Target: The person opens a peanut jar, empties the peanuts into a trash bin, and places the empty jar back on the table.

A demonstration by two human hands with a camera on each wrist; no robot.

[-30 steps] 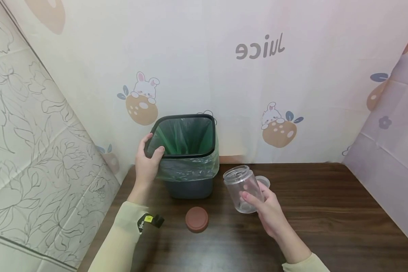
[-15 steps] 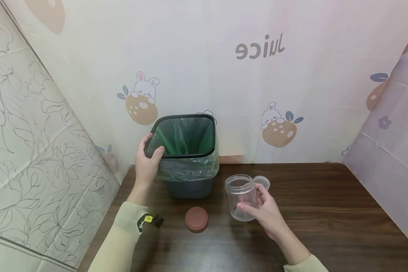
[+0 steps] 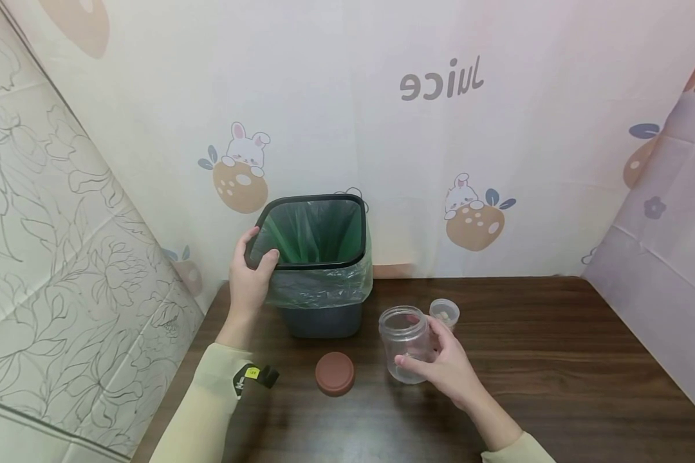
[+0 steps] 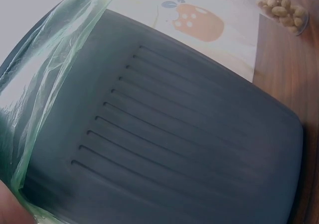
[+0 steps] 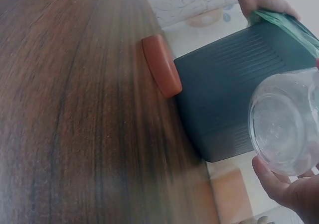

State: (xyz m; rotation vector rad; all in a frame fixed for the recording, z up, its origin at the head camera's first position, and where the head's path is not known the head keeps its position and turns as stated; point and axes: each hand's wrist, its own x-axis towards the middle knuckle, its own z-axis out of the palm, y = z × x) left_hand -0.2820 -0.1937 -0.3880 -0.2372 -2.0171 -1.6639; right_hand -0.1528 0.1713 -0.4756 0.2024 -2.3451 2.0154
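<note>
My left hand (image 3: 249,276) grips the near left corner of the dark trash bin's rim, thumb on the front edge. The bin (image 3: 321,321) is lined with a green translucent bag (image 3: 324,286) folded over the rim. To its right, my right hand (image 3: 447,370) holds a clear jar (image 3: 404,350), uncapped and nearly upright, mouth up. In the right wrist view the jar's round base (image 5: 276,124) faces the camera, and nothing shows inside. Behind my right fingers stands a small clear container (image 3: 444,310); the left wrist view shows tan nut-like pieces (image 4: 282,11) in it.
A round reddish-brown lid (image 3: 335,373) lies on the dark wooden table (image 3: 567,373) in front of the bin. Printed cloth (image 3: 353,116) hangs behind the table and along both sides.
The jar has come from a leftward tilt to nearly upright and moved lower and nearer, uncovering more of the small container. My left hand and the bin have stayed put.
</note>
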